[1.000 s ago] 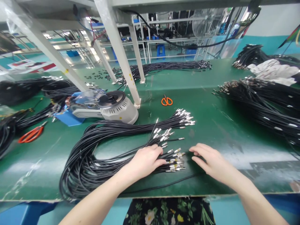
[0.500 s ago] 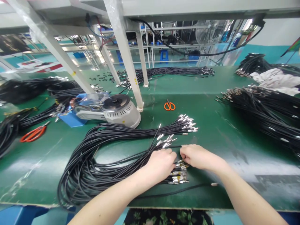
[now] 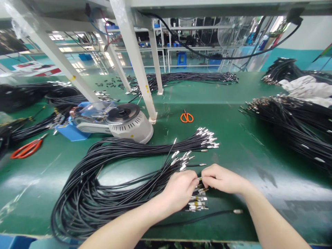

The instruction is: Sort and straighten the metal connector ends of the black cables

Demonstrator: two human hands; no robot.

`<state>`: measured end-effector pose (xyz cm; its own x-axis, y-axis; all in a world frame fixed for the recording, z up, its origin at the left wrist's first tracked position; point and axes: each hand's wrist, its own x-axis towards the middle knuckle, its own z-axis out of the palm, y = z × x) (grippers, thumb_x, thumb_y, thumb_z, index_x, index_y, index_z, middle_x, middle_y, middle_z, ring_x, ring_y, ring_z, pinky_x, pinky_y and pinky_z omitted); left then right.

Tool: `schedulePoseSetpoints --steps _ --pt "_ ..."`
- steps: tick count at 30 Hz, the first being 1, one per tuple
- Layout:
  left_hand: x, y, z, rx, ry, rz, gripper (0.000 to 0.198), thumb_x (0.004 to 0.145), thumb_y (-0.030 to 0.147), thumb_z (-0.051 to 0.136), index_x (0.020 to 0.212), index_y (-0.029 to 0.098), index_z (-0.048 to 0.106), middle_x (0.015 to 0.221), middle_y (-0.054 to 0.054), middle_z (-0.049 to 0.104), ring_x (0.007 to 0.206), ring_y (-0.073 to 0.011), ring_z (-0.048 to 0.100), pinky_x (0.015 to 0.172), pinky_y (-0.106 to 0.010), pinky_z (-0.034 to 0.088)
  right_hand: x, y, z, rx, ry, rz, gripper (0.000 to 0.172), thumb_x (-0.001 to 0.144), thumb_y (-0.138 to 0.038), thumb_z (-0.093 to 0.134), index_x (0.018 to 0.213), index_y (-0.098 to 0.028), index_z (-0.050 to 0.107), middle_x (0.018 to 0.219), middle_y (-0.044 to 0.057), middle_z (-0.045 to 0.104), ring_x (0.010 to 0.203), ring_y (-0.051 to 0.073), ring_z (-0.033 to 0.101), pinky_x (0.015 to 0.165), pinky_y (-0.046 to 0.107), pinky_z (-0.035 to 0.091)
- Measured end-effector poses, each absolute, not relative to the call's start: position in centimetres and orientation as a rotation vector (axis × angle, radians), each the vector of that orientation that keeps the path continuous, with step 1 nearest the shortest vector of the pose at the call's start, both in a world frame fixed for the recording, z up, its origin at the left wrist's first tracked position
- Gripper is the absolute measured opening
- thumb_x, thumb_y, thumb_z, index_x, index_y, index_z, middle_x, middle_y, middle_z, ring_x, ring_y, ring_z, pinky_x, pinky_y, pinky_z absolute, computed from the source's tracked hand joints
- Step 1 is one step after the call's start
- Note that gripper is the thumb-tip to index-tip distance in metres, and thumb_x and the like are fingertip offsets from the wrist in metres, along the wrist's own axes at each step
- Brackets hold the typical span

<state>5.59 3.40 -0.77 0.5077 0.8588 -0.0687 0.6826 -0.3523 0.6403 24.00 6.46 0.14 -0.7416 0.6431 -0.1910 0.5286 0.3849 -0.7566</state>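
Observation:
A big loop of thin black cables (image 3: 103,180) with metal end connectors lies on the green bench (image 3: 233,138). My left hand (image 3: 180,190) rests curled on the near bunch of connector ends (image 3: 197,202), fingers pressed onto the cables. My right hand (image 3: 220,180) meets it from the right, its fingertips pinched on one connector end between the two hands. A second fan of connector ends (image 3: 207,138) lies further back. One single cable (image 3: 207,216) runs along the front edge under my right forearm.
A grey tape dispenser machine (image 3: 121,121) stands left of a white frame leg (image 3: 145,86). Small orange scissors (image 3: 186,117) lie mid-bench, larger orange scissors (image 3: 26,148) at the left. More cable piles (image 3: 293,121) lie at the right, left and back.
My right hand moved left from the bare bench and closed on a connector next to my left hand. The left hand slid slightly right over the connector bunch.

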Motion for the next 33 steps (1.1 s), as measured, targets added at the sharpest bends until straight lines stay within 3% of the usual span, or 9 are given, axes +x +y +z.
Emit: schedulePoseSetpoints --steps 6,12,26,30,33 --pt "6.0 3.0 -0.9 2.149 1.161 0.346 0.027 0.088 0.023 0.036 0.069 0.017 0.056 0.07 0.0 0.059 0.066 -0.0122 0.053 0.061 -0.021 0.036 24.4 6.7 -0.6 -1.056 -2.339 1.71 0.02 0.074 -0.015 0.044 0.059 -0.013 0.057 0.048 -0.004 0.047 0.044 0.008 0.045 0.046 0.018 0.034" --pt "6.0 2.8 -1.1 2.169 1.135 0.371 0.03 0.089 0.024 0.034 0.071 0.016 0.058 0.07 -0.001 0.06 0.066 -0.0121 0.054 0.061 -0.021 0.037 24.1 6.4 -0.7 -1.023 -2.359 1.722 0.021 0.075 -0.016 0.043 0.06 -0.012 0.057 0.05 -0.003 0.05 0.044 0.008 0.047 0.045 0.017 0.035" --pt "5.2 3.2 -0.2 2.131 1.101 0.5 0.027 0.088 0.022 0.036 0.068 0.017 0.054 0.068 0.001 0.056 0.064 -0.0108 0.05 0.06 -0.02 0.035 23.9 6.2 0.3 -1.0 -2.397 1.544 0.025 0.082 -0.019 0.042 0.068 -0.013 0.061 0.054 -0.002 0.053 0.049 0.009 0.049 0.05 0.018 0.037" --pt "4.0 4.1 0.3 1.91 1.293 0.678 0.022 0.088 0.029 0.036 0.077 0.018 0.053 0.06 0.005 0.049 0.055 -0.0087 0.044 0.055 -0.019 0.033 24.0 6.3 0.0 -1.157 -2.474 1.217 0.011 0.076 -0.018 0.052 0.076 -0.016 0.062 0.069 0.0 0.06 0.062 0.011 0.051 0.057 0.019 0.036" --pt "3.8 4.2 0.1 1.938 1.308 0.525 0.012 0.082 0.028 0.047 0.087 0.02 0.054 0.055 0.006 0.047 0.052 -0.009 0.043 0.053 -0.019 0.032 23.6 6.0 -0.6 -1.259 -2.63 0.995 0.009 0.07 -0.013 0.054 0.073 -0.018 0.06 0.067 -0.002 0.057 0.063 0.012 0.048 0.057 0.02 0.033"
